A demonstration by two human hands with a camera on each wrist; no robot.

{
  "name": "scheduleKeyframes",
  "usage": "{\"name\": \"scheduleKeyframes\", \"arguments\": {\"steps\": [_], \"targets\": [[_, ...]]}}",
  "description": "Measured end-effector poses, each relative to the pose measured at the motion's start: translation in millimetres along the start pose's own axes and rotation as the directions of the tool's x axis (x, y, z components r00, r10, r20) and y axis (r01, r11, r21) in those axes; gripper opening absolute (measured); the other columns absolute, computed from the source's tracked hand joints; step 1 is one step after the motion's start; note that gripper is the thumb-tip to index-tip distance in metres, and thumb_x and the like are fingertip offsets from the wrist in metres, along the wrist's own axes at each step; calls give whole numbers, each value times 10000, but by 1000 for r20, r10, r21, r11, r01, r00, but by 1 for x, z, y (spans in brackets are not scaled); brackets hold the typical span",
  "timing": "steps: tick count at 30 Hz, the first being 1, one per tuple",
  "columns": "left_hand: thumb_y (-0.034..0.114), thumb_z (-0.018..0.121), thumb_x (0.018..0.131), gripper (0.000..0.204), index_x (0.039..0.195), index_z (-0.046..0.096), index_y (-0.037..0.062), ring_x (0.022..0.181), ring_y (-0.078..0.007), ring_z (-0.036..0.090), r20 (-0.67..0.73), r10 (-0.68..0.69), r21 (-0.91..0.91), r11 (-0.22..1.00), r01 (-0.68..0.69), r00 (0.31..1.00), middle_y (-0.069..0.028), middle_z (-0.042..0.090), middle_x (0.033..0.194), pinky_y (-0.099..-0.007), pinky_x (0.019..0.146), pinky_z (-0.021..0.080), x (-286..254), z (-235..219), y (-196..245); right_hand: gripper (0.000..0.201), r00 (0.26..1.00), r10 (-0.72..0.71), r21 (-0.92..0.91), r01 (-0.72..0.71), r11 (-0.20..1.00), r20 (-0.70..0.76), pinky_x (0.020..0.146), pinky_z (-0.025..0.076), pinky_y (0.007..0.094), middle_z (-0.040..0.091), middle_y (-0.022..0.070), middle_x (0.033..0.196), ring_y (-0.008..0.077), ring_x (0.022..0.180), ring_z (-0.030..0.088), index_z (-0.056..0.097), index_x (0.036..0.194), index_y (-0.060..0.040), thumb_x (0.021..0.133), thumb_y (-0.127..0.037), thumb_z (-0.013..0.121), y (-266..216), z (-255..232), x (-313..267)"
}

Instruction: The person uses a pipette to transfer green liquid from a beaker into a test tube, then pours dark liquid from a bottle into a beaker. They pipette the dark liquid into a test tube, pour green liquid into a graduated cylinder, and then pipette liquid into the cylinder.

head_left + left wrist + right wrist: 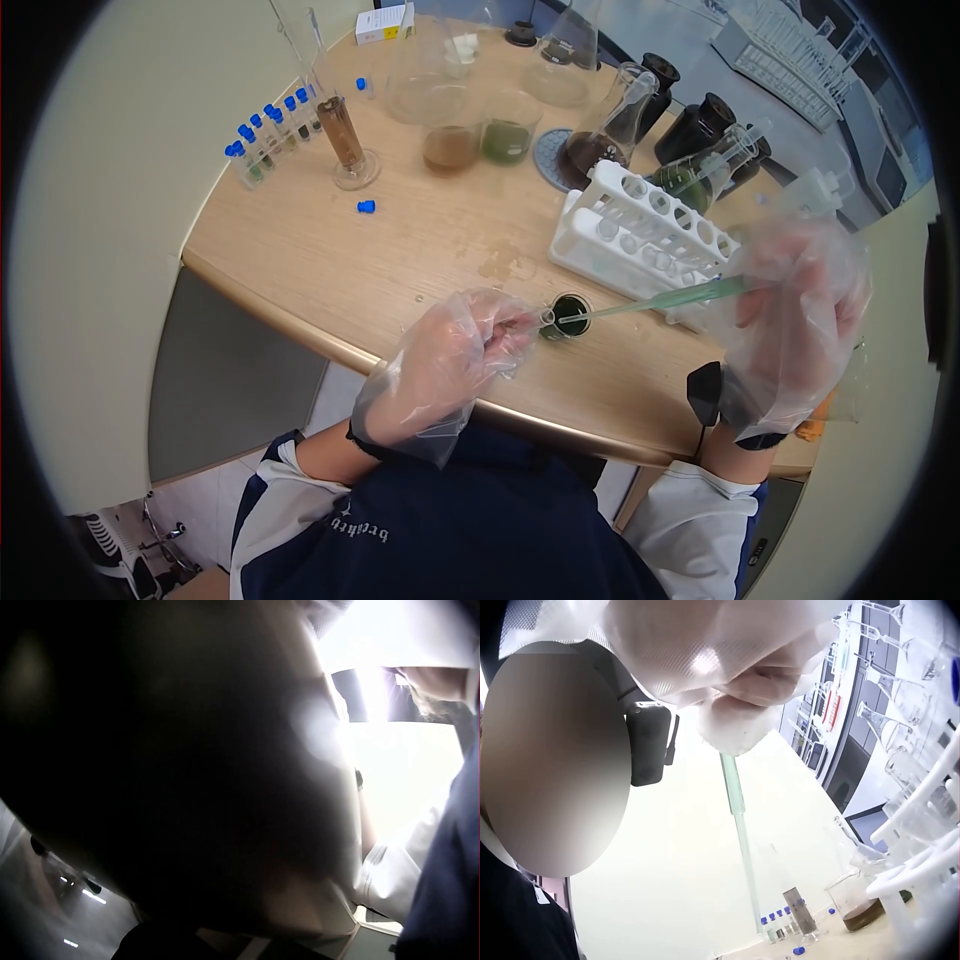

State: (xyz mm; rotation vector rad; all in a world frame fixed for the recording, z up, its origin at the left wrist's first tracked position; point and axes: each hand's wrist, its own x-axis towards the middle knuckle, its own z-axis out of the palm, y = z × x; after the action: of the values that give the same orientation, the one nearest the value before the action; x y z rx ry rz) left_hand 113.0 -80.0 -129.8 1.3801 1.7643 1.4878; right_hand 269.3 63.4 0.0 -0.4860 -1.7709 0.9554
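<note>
The left hand [450, 365], in a clear plastic glove, pinches a small clear tube [546, 317] by its side, mouth toward the right. Gloved the same way, the right hand [795, 310] grips the upper end of a pale green pipette [690, 295]; its thin tip is at the tube's mouth, above or beside a small beaker of dark green liquid [570, 316]. In the right wrist view the right hand [735, 675] holds the pipette [733, 787] slanting downward. The left wrist view is mostly dark and shows no hand at work.
A white tube rack [640, 235] stands behind the small beaker. Flasks [600, 145], dark bottles [693, 128] and beakers [450, 147] stand farther back. At the left are a brown-filled cylinder [340, 132], several blue-capped tubes [275, 130] and a loose blue cap [366, 207].
</note>
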Motion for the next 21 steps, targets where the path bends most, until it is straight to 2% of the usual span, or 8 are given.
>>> {"name": "scheduleKeyframes", "arguments": {"steps": [5,10,13,16,21], "targets": [[70,647,782,148,924,632,31,672,-273,590,-3,13,-24,1000,-13,1000,-120,603,771,-339,599,467,-2,0,-4,257,995,-63,-31,66,997,79,400,339,215,561,94,732,117,445,465,577,729,5,835,-229,561,0,10,-2],[85,650,782,151,922,632,33,674,-274,584,21,-43,-24,999,43,999,-118,602,770,-343,596,462,-2,0,-2,190,997,-3,-18,4,1000,82,407,345,217,562,84,730,117,452,471,578,708,-3,802,-167,585,1,18,-6],[102,648,785,149,917,629,35,670,-276,581,28,22,17,1000,-22,999,-115,597,762,-345,592,458,-1,-2,-2,142,997,27,-42,-24,999,76,418,348,220,562,80,735,116,462,473,578,705,-6,785,-121,601,1,17,-6],[109,642,789,143,915,624,43,665,-280,574,-23,49,7,999,-49,999,-110,590,750,-349,591,456,-2,1,-4,115,993,33,-14,-31,999,115,423,348,222,563,78,743,117,468,472,575,712,-4,778,-93,606,1,13,-4],[105,640,792,138,916,619,47,656,-279,582,-10,46,14,999,-45,999,-106,594,748,-347,579,458,-2,0,-3,129,993,25,-59,-18,998,117,429,347,226,560,86,743,118,472,471,576,709,-1,782,-103,608,5,12,-4]]}}
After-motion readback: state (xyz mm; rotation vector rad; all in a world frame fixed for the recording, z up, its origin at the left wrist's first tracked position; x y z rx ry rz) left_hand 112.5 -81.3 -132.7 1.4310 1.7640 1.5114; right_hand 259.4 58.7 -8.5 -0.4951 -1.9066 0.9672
